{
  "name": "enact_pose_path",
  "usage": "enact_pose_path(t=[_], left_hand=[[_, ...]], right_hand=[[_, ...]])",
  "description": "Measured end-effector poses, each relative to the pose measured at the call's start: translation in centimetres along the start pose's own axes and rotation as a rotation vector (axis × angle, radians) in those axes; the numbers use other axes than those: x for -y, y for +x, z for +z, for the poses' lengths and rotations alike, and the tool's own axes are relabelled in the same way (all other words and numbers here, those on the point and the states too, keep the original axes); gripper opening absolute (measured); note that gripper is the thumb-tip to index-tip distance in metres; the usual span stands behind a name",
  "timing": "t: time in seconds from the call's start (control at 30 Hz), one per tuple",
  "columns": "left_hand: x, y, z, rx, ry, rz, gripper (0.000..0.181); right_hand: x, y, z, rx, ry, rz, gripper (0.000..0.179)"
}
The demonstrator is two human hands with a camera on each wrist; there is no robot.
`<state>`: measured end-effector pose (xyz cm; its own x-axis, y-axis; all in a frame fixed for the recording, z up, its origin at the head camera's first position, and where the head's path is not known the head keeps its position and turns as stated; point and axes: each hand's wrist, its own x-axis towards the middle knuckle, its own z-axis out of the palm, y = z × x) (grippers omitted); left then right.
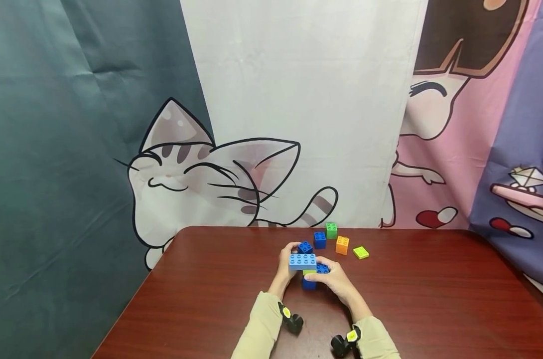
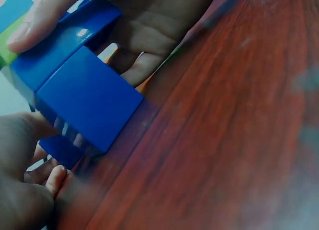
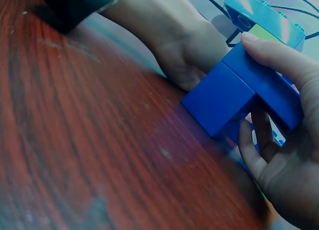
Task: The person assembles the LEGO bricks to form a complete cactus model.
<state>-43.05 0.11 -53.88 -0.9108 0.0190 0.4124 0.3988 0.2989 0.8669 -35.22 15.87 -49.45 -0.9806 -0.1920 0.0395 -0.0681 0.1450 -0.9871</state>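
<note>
My right hand (image 1: 336, 281) grips a brick stack, its thumb on the front near the lime piece (image 1: 309, 272) and its fingers behind. A light blue brick (image 1: 302, 262) with two rows of studs tops the stack. Below the lime piece, a long dark blue brick (image 3: 266, 83) juts out to the right. A square dark blue brick (image 2: 89, 100) forms the base, close over the table. On the stack's far left side, my left hand (image 1: 286, 264) curls its fingers at a separate dark blue brick (image 1: 305, 248), which sits tilted; the stack partly hides this hold.
Loose bricks lie beyond the hands on the brown table (image 1: 200, 299): a dark blue one (image 1: 320, 240), a green one (image 1: 332, 230), an orange one (image 1: 341, 245) and a flat lime one (image 1: 361, 253). A printed cloth (image 1: 307, 99) hangs behind the table's far edge.
</note>
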Motion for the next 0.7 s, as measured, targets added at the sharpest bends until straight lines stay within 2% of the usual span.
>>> enact_pose_path(t=[0.07, 0.13, 0.17, 0.23, 0.3, 0.43, 0.6, 0.7], left_hand=[[0.0, 0.0, 0.1, -0.037, 0.026, 0.045, 0.021], [-0.6, -0.1, 0.2, -0.073, 0.044, 0.040, 0.023], [-2.4, -0.6, -0.1, -0.079, 0.049, -0.027, 0.025], [-3.4, -0.8, -0.2, -0.089, 0.037, -0.076, 0.026], [-4.3, -1.0, -0.3, -0.074, -0.015, -0.164, 0.027], [-4.7, -0.9, -0.5, -0.041, -0.188, -0.280, 0.033], [-4.4, -1.0, -1.0, -0.002, -0.302, -0.308, 0.035], [-4.2, -1.2, -1.3, 0.023, -0.339, -0.306, 0.037]], right_hand=[[0.1, -0.1, 0.0, 0.018, -0.001, -0.010, 0.049], [0.1, -0.1, -0.1, 0.029, 0.008, -0.014, 0.049], [0.1, -0.1, -0.1, 0.030, 0.012, -0.016, 0.049], [0.1, -0.1, -0.1, 0.032, 0.017, -0.019, 0.048], [0.1, -0.2, 0.0, 0.029, 0.015, -0.021, 0.047], [0.2, -0.2, 0.0, 0.018, -0.005, -0.015, 0.048], [0.1, -0.2, 0.0, 0.019, -0.020, -0.010, 0.049], [0.1, -0.2, 0.0, 0.017, -0.027, -0.005, 0.050]])
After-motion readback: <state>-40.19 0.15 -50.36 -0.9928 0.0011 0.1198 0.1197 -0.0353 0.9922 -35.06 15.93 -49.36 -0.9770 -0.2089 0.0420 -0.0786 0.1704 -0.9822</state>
